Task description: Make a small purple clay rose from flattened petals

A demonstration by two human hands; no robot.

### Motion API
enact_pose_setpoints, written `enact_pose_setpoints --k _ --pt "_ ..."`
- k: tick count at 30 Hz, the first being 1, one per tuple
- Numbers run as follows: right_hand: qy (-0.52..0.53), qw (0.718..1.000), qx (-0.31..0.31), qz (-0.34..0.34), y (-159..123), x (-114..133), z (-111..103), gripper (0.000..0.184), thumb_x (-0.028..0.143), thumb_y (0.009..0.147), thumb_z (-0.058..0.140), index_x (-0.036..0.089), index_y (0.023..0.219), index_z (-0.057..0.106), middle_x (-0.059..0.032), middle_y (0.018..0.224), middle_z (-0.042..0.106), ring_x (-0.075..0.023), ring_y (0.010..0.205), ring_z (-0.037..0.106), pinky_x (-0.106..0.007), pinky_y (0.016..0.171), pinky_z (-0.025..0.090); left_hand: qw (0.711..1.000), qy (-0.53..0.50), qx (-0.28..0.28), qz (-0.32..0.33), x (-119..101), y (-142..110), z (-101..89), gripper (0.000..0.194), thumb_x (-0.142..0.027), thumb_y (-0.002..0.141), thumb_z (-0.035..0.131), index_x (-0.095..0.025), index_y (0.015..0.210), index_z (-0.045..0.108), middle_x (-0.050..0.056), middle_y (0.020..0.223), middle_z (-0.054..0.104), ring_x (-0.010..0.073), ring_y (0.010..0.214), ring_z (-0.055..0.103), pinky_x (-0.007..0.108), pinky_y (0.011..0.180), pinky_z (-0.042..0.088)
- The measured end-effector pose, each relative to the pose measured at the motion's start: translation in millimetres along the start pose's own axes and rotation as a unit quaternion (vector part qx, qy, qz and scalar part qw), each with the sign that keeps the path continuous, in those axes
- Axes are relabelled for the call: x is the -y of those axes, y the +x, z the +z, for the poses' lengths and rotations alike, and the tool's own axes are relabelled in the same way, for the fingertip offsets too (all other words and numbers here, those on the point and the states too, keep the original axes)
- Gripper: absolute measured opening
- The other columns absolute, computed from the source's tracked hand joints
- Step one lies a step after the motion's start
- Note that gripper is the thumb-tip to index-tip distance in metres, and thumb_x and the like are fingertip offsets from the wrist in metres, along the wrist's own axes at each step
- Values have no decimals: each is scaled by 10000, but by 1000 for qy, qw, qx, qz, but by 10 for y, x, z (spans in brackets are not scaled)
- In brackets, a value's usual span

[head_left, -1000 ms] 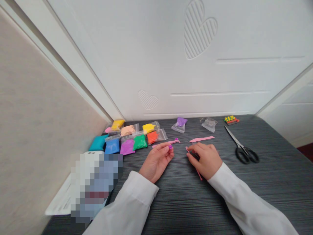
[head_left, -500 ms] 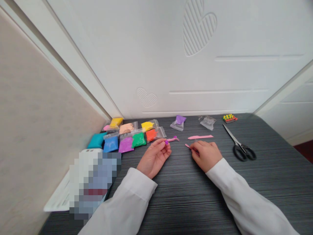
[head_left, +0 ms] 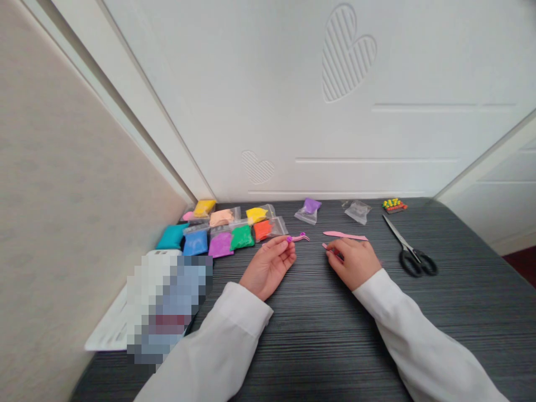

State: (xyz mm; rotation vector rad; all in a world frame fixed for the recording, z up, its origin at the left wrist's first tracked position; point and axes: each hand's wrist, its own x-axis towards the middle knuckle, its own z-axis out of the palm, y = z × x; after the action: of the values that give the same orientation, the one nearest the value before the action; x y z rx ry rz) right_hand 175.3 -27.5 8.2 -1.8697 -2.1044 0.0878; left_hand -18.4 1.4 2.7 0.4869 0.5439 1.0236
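Note:
Between the thumb and forefinger of my left hand (head_left: 268, 267) is a small purple piece of clay (head_left: 289, 239). Just beyond those fingertips lies a pink tool with a forked, curved tip (head_left: 302, 238), and a bit of purple sits on it; the rest of it is partly behind my hand. My right hand (head_left: 350, 260) pinches a thin pink modelling tool (head_left: 324, 245), whose tip pokes out past the fingers while most of its length is hidden. Behind that hand a pink knife-shaped tool (head_left: 344, 235) rests on the table.
Several bags of coloured clay (head_left: 221, 244) stand at the back left, near a pixelated package (head_left: 171, 307). A bag with purple clay (head_left: 310, 207) and a clear bag (head_left: 357, 212) lie at the back. Scissors (head_left: 408, 248) and a small yellow-and-red clay piece (head_left: 394, 206) are at right.
The pink tool in my right hand has swung from slanting toward me to lying mostly beneath the hand. My left hand keeps its pinch on the purple clay. The view has shifted slightly.

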Motion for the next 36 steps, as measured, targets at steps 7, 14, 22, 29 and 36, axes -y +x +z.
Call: enact_pose_setpoints --k 7,14,22,29,36 --pt "-29 999 21 -6 -3 9 27 169 273 767 427 241 847 573 -8 860 621 -158 841 540 -302 693 257 1000 18 -2 4 6 8 0 124 -84 699 560 -137 803 599 16 749 606 79 733 565 206 718 443" --pt "-36 999 23 14 43 -126 24 171 219 757 420 245 821 576 6 874 622 -157 859 536 -301 677 255 1000 21 7 3 17 16 -8 117 -79 706 551 -139 794 598 10 738 602 71 728 557 197 707 435" --pt "-35 998 31 40 61 -265 -2 193 180 735 426 253 824 580 6 903 616 -160 870 533 -292 653 254 999 43 22 0 27 -2 -11 133 -54 713 538 -136 797 600 13 747 603 76 748 554 206 730 431" --pt "-35 998 28 42 62 -279 6 213 153 730 423 248 819 591 0 880 615 -153 869 529 -292 668 266 999 45 27 6 33 5 -24 132 -53 715 536 -134 803 593 16 745 606 74 752 555 201 728 430" --pt "-31 998 35 51 74 -252 -23 189 198 736 429 245 819 592 -8 890 616 -174 887 526 -306 685 285 999 43 27 6 34 2 -20 132 -51 712 540 -131 803 591 14 738 606 73 743 556 199 718 429"
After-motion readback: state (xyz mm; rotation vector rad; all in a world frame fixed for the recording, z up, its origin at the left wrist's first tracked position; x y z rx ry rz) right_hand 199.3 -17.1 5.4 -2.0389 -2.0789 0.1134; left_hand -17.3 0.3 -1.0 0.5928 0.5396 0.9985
